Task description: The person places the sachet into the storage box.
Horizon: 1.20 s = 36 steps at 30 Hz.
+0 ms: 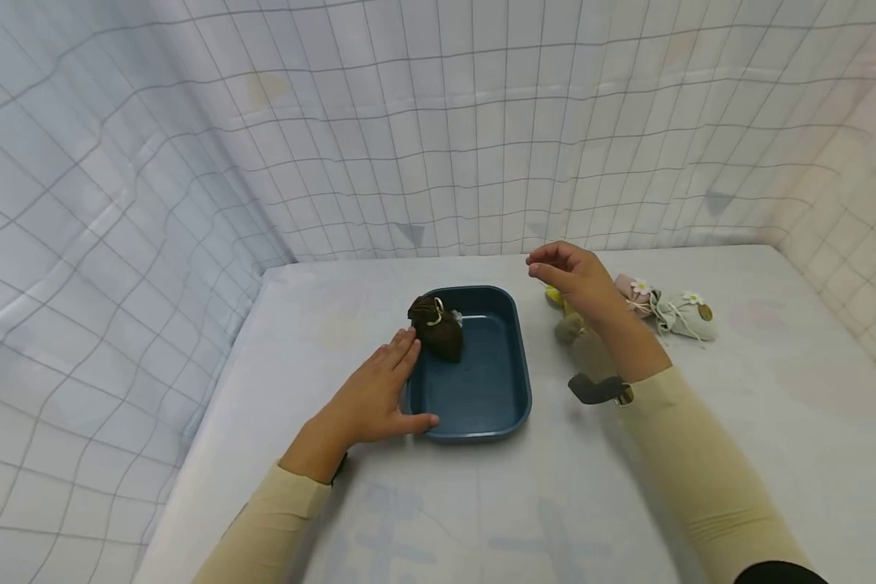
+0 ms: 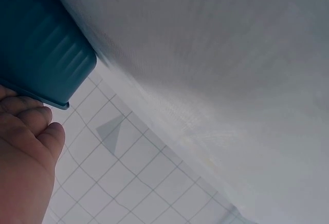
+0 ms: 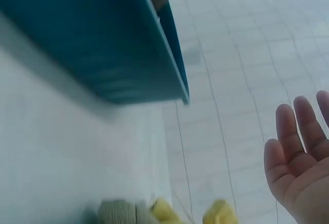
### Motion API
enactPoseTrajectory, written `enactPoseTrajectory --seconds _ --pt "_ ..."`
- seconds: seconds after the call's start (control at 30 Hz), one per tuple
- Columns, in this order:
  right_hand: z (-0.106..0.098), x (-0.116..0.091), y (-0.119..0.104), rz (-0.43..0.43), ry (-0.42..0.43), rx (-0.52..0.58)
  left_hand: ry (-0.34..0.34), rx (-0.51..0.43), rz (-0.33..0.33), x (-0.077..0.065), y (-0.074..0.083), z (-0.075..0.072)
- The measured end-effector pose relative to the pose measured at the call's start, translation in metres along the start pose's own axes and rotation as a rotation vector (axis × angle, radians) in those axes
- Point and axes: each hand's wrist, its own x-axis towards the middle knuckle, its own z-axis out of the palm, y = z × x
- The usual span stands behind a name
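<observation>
Dark-brown pouch (image 1: 445, 341), tied with pale cord (image 1: 440, 309), in blue tray (image 1: 478, 393).

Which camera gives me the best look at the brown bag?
The head view: it shows nearly all of the brown bag in the blue tray. The right wrist catches only part; the left wrist shows none.
</observation>
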Motion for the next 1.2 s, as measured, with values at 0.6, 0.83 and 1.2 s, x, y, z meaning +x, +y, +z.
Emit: enactPoseTrajectory --seconds 0.6,0.83,1.2 --pt "-0.076 -0.027 0.024 0.148 0.062 -0.208 -0.005 0.004 0.007 0.002 0.002 0.001" --pt "-0.081 -0.040 0.040 0.192 0.012 -0.292 -0.007 0.001 0.002 0.002 0.002 -0.001" --pt "-0.082 -0.054 0.055 0.176 -0.053 -0.280 -0.003 -0.003 0.003 0.002 0.000 0.000"
